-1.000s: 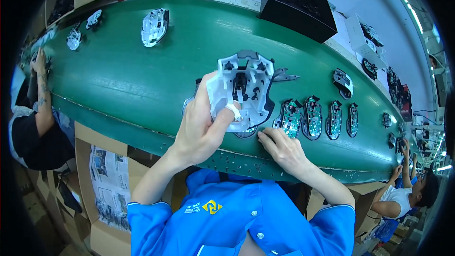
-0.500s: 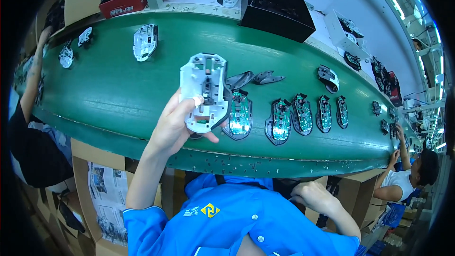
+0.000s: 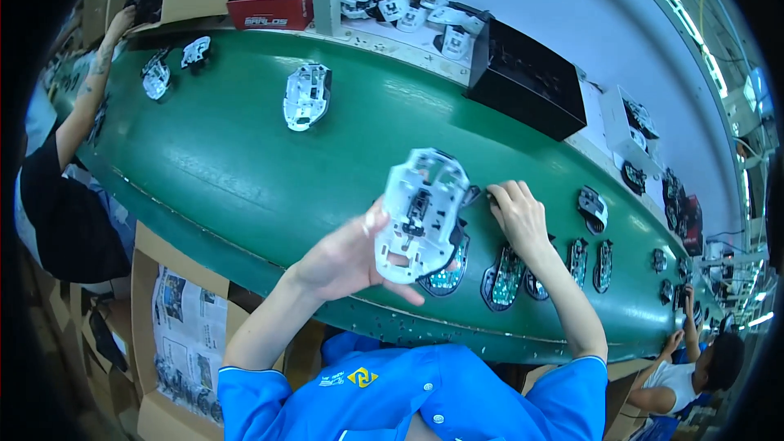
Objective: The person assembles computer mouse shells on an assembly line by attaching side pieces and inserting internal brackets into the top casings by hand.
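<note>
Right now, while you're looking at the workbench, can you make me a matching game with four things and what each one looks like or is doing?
Things:
1. Left hand
2. Held shell
3. Table
4. Shirt

Clues:
A. green
B. blue
C. holding the shell
D. mostly white

Right pairs: 1-C, 2-D, 3-A, 4-B

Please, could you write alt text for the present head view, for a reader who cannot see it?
A person's left hand holds a white shell above a green table, with the right hand beside it. Circuit boards lie to the right, another shell lies farther away, and a black box stands at the far edge.
</note>
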`<control>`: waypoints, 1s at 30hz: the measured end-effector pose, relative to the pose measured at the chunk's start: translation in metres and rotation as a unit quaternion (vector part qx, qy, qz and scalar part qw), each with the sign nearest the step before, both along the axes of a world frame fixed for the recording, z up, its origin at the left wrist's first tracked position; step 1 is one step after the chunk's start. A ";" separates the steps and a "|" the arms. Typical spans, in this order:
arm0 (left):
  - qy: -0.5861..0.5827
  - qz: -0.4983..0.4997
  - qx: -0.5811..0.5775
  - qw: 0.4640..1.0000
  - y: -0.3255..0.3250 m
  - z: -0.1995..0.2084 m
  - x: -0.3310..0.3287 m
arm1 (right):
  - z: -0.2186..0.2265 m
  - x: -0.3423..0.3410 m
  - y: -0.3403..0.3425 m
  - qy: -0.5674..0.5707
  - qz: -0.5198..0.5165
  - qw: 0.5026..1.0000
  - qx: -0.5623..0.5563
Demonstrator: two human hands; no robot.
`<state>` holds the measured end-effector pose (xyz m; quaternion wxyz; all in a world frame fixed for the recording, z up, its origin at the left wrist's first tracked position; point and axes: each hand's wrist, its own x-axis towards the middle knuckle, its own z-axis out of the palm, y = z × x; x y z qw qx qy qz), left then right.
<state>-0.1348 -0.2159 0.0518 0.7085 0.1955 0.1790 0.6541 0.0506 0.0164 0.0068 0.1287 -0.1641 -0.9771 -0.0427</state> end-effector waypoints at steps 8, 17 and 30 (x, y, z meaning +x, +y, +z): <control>0.066 0.042 -0.001 0.997 0.030 -0.016 0.002 | 0.120 0.008 -0.026 0.273 0.016 0.662 -0.698; 0.340 0.144 -0.076 0.926 0.038 0.002 0.016 | 0.123 -0.014 -0.066 0.197 0.076 0.591 -0.779; 0.377 0.111 0.053 0.918 0.012 0.006 0.011 | 0.099 -0.008 -0.081 0.268 0.039 0.715 -0.645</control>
